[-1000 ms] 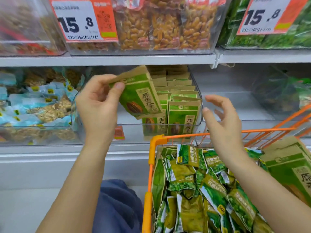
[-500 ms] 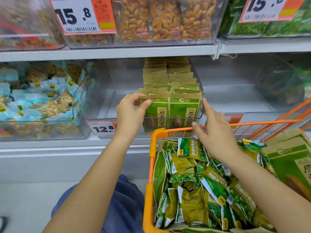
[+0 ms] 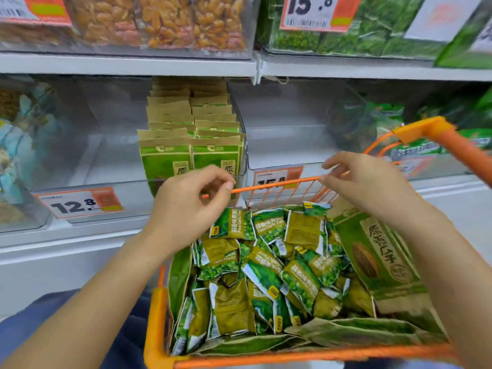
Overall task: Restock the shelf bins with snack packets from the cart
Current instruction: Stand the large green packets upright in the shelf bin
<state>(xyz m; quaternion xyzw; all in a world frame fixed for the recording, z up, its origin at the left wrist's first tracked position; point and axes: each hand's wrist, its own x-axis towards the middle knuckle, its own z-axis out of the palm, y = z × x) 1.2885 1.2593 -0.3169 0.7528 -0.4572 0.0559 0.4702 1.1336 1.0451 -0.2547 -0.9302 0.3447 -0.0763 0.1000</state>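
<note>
An orange cart [image 3: 156,318] stands below me, full of small green pea packets [image 3: 266,262]. A large green-and-brown packet [image 3: 378,259] lies along its right side. Two rows of the same large packets [image 3: 191,155] stand upright in a clear shelf bin [image 3: 111,161] straight ahead. My left hand [image 3: 189,209] hovers over the cart's far left corner, fingers loosely curled and holding nothing. My right hand [image 3: 370,187] hangs by the cart's far rim, also holding nothing, with its fingertips close to the rim wire.
A clear bin [image 3: 292,121] to the right of the stocked one has a bare floor. Price tags reading 12.8 [image 3: 80,205] and 15.8 [image 3: 277,178] hang on the shelf edge. Nut bags [image 3: 170,22] fill the upper shelf. A bin of blue packets [image 3: 16,155] is at left.
My left hand set a large packet at the front of the bin's left row and let go. Both hands have dropped back above the cart, holding nothing.
</note>
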